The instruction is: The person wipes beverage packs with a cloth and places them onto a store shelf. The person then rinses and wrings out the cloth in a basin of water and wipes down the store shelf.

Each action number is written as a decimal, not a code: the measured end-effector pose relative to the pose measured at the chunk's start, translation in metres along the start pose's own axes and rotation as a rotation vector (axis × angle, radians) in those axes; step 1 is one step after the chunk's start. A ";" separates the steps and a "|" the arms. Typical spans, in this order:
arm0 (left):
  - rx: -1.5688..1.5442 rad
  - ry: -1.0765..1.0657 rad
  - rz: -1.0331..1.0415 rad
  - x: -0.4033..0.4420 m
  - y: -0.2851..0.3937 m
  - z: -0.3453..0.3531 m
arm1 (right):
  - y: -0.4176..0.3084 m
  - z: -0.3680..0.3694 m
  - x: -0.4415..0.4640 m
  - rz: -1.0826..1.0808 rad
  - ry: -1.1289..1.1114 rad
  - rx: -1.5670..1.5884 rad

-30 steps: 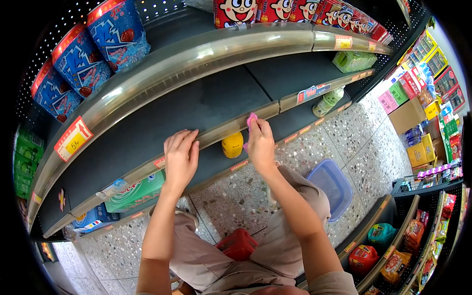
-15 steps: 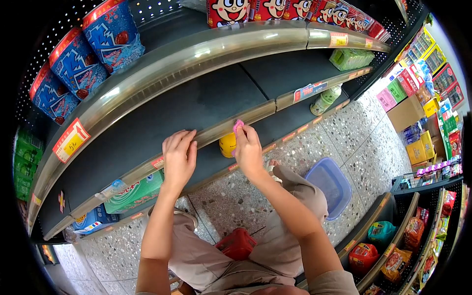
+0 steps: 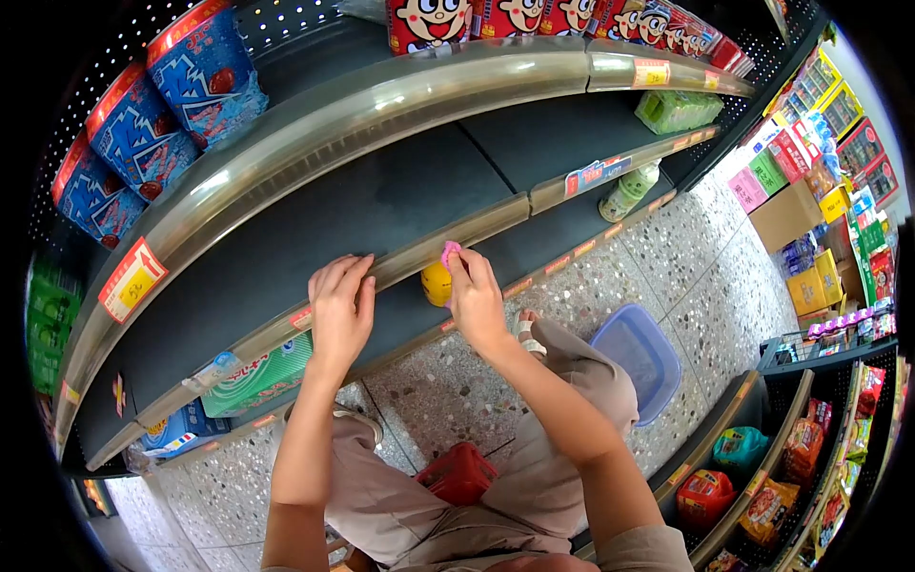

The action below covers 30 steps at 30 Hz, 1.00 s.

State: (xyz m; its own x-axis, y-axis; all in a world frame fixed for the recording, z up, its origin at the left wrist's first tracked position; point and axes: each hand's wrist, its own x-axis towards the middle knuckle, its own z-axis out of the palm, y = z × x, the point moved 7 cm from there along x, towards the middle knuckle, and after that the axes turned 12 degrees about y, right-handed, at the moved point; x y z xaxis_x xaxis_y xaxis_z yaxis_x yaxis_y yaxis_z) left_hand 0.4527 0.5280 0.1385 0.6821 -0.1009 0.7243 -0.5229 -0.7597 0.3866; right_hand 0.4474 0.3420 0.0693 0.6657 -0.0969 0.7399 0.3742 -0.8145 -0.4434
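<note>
A pink cloth is pinched in my right hand, against the clear edge strip of the dark shelf. Just left of it, my left hand rests on the same strip, fingers stretched and holding nothing. Behind my right fingers, a yellow container stands on the lower shelf, partly hidden. A green package lies on that lower shelf, below and left of my left hand.
Blue tubs and red boxes stand on the upper shelf. A green-white bottle is at the lower right. On the floor are a blue plastic basin and a red object between my legs.
My right hand has slid left along the strip with the pink cloth and now partly covers the yellow container. My left hand has stayed at nearly the same place on the strip.
</note>
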 end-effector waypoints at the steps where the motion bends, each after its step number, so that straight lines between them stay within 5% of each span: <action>1: 0.001 0.000 0.003 0.000 0.000 0.000 | 0.001 -0.001 0.000 0.000 0.009 -0.010; 30: 0.000 0.013 0.008 0.000 0.000 -0.003 | 0.031 -0.004 0.008 0.283 0.057 -0.028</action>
State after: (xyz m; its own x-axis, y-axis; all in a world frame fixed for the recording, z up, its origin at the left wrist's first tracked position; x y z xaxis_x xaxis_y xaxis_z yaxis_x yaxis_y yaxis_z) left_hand 0.4516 0.5301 0.1402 0.6715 -0.0986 0.7344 -0.5282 -0.7589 0.3810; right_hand 0.4614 0.3140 0.0638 0.7038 -0.3534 0.6163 0.1607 -0.7658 -0.6226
